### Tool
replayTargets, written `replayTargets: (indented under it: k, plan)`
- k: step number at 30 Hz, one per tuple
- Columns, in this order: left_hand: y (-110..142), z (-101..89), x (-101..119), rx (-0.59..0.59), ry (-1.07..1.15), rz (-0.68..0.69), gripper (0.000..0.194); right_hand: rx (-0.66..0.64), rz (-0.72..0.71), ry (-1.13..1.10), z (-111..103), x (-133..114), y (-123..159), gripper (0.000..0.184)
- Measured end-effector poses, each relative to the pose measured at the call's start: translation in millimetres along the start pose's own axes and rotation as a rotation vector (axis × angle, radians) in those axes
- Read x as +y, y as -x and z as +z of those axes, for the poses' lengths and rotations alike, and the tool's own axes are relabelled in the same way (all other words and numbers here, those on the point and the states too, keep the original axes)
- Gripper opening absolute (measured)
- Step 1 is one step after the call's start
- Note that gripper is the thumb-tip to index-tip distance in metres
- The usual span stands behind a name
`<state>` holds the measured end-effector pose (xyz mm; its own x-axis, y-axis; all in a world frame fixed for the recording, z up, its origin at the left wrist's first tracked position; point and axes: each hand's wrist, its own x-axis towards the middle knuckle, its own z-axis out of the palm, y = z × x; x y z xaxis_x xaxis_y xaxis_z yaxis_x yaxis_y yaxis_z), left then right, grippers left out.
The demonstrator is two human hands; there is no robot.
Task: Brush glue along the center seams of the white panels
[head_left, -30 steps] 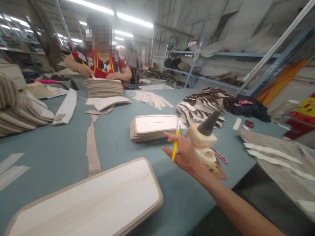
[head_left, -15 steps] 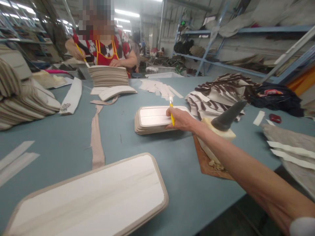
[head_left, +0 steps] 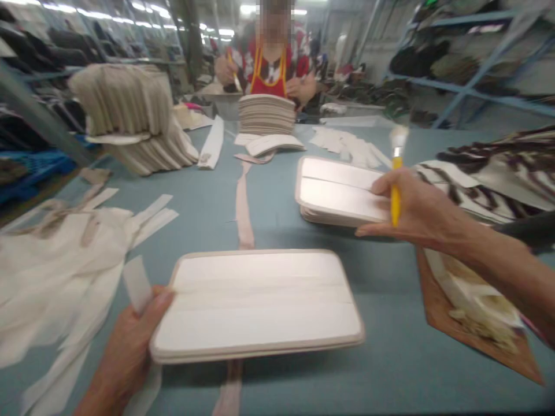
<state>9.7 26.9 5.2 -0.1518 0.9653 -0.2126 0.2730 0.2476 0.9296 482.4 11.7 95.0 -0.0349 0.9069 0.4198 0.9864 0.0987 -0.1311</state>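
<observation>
My right hand is closed on a yellow-handled paintbrush, bristles up. Its thumb and fingers also pinch the right end of a small white rounded panel, slightly raised over a stack of similar panels. My left hand grips the left end of a larger white rounded panel with a beige rim. A white strip sticks up by its thumb. Whether that panel is clear of the table is hard to tell. A pinkish fabric strip passes beneath it.
White cloth pieces lie left, with a tall stack of beige panels behind. A co-worker with a brush stands across, behind another panel stack. Striped fabric and a glue-smeared container on brown board are at right.
The view has swung left. My left hand has come into view, holding the large panel, which now lies straighter. My right hand has raised the small top panel slightly, brush still held.
</observation>
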Motion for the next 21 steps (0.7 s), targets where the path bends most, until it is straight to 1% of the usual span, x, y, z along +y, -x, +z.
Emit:
replayTargets:
  k: [1, 2, 5, 8, 10, 12, 16, 18, 21]
  plan:
    - [-2, -4.5, -6, -0.038, 0.034, -0.03, 0.083, 0.03, -0.026, 0.002, -2, -13, 7, 0.064]
    - [-4, -7.4, -11, -0.036, 0.055, -0.038, 0.083, 0.021, -0.067, -0.027, -4, -28, 14, 0.062]
    - [-11, -8.5, -23, -0.034, 0.108, -0.022, 0.076, -0.03, -0.162, -0.098, -4, -78, 37, 0.056]
    - [-10, -5.9, -26, -0.057, 0.144, 0.017, 0.069, -0.062, -0.229, -0.146, 4, -127, 52, 0.058]
    - [-7, -5.7, -25, -0.076, 0.155, 0.047, 0.066, -0.086, -0.252, -0.183, 13, -150, 56, 0.062]
    - [-5, -6.8, -23, -0.093, 0.157, 0.074, 0.063, -0.114, -0.256, -0.209, 21, -165, 57, 0.064]
    - [-2, -9.4, -21, -0.12, 0.15, 0.105, 0.057, -0.156, -0.292, -0.214, 29, -181, 54, 0.067]
    - [-2, -9.9, -21, -0.133, 0.153, 0.111, 0.055, -0.161, -0.319, -0.19, 31, -187, 52, 0.073]
    - [0, -10.2, -21, -0.139, 0.161, 0.126, 0.053, -0.153, -0.353, -0.134, 33, -197, 49, 0.086]
